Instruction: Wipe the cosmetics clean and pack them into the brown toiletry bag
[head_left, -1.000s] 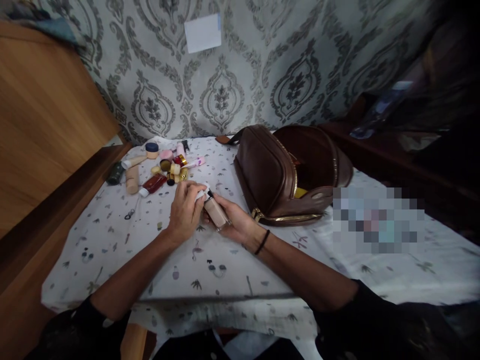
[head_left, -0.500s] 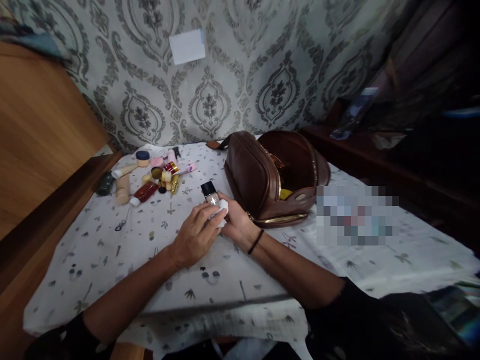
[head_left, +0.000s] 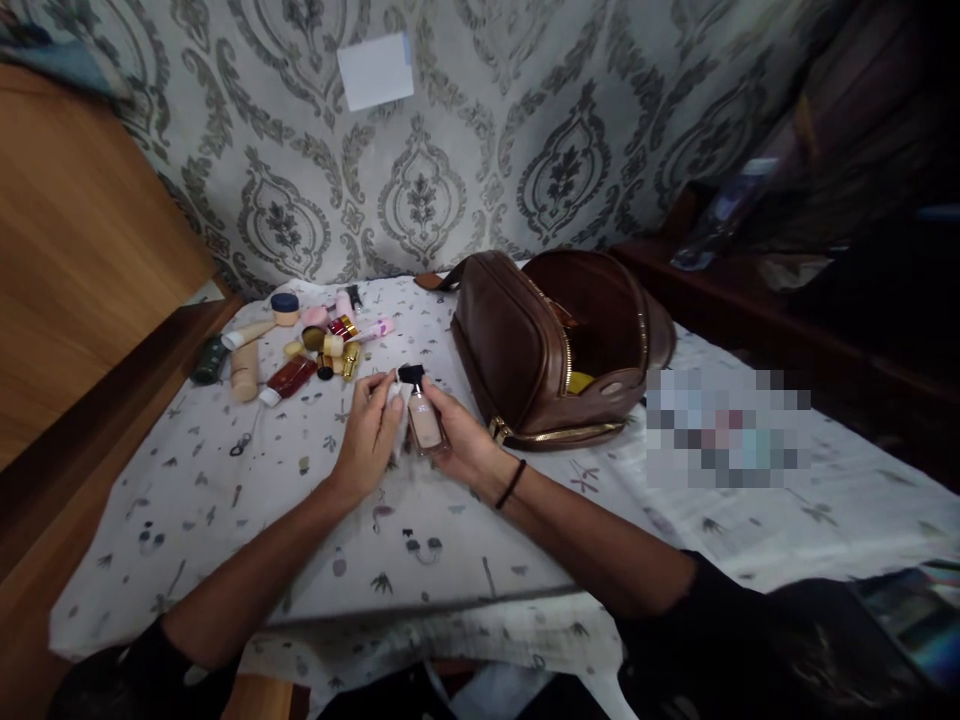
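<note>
Slightly leftward leans the bottle (head_left: 426,421), cap (head_left: 411,375) uppermost

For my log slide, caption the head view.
Right hand holding a black-capped bottle, left hand a white tissue or cloth, near an open brown bag.

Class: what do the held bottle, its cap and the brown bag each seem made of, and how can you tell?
Bottle: probably glass, glossy; a clear-looking edge surrounds the beige filling.
Cap: likely plastic; evenly black, though its gloss is hard to judge.
Brown bag: leather or imitation leather, softly shiny; smooth panels catch light, but which cannot be told.
</note>
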